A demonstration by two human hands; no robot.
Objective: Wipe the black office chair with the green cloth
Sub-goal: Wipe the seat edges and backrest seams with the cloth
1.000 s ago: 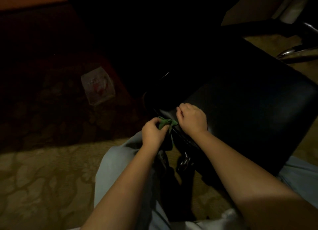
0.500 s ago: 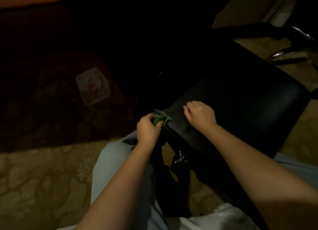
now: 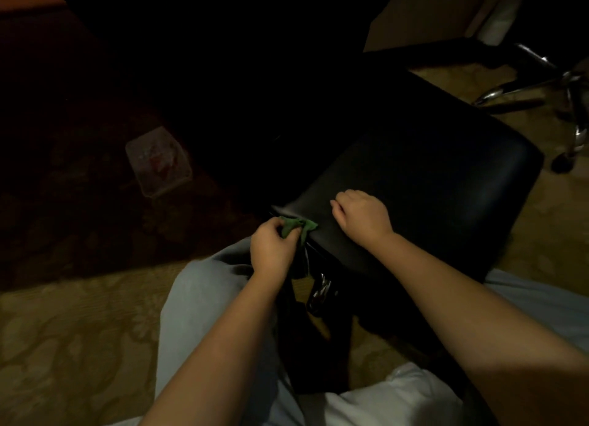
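Both arms are bare and reach forward, pretty much side by side. The left forearm (image 3: pixel 223 330) angles up to the left hand (image 3: pixel 272 250), knuckles up, with the fingers bunched tight around a small crumpled green cloth (image 3: pixel 291 227). The right forearm (image 3: pixel 446 282) comes in from the lower right. The right hand (image 3: pixel 361 218) sits palm down on the black padded chair seat (image 3: pixel 430 183), fingers curled under, nothing in it.

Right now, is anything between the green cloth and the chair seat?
Nothing visible. The left hand holds the green cloth at the near corner of the seat; the right hand rests on the seat beside it.
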